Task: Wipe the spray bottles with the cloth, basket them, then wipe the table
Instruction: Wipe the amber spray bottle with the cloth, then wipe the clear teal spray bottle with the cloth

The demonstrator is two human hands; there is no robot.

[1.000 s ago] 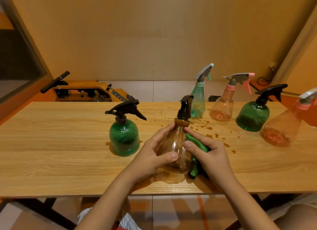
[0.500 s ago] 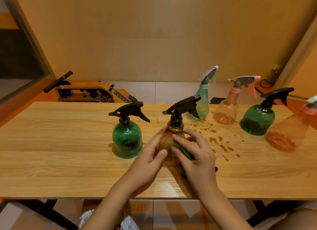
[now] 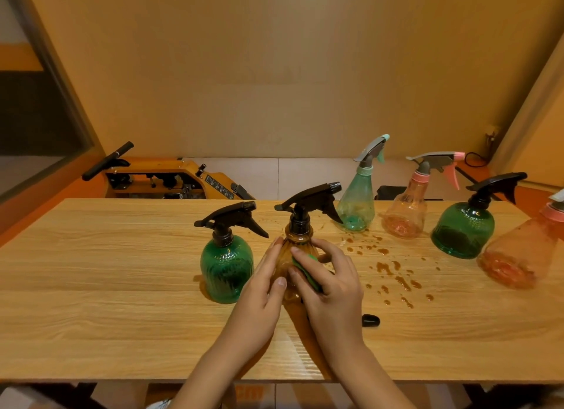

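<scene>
Now the amber spray bottle [image 3: 298, 236] stands upright on the tabletop [image 3: 106, 286], just beside a green bottle [image 3: 226, 268] — a second ago it leaned toward the person. The left hand [image 3: 259, 289] stays curled round its left side; the right hand [image 3: 334, 286], fingers bent, has slid up, pressing the green cloth [image 3: 309, 270] against its front.

Left hand [image 3: 259, 289] steadies amber bottle [image 3: 297, 244]; right hand [image 3: 331, 282] presses green cloth [image 3: 308, 270].
</scene>
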